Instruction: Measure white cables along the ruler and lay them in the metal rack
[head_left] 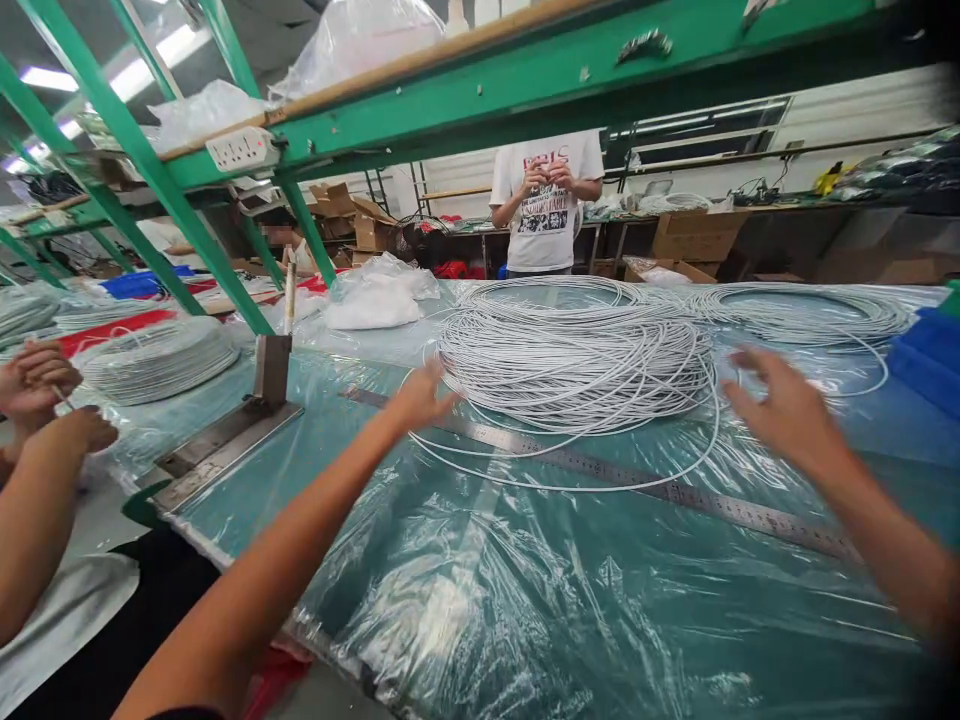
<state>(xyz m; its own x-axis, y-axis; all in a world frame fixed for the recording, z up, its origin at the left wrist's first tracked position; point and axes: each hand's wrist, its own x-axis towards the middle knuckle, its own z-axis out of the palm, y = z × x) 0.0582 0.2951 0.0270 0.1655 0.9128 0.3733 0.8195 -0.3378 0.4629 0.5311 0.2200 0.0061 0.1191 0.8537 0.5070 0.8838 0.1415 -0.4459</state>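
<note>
Loosely spread, both hands (787, 412) at either side of a thick, round coil (574, 365) on crinkly clear plastic (570, 590).

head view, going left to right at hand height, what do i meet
A co-worker's hands, left cable coil, upright metal block, wearer's left hand, large cable coil, wearer's right hand, blue bin.

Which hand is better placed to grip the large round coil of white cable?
Probably the left hand: its blurred fingers are at the left edge of the coil, contact unclear. The right hand is open, slightly clear of the main bundle.
</note>
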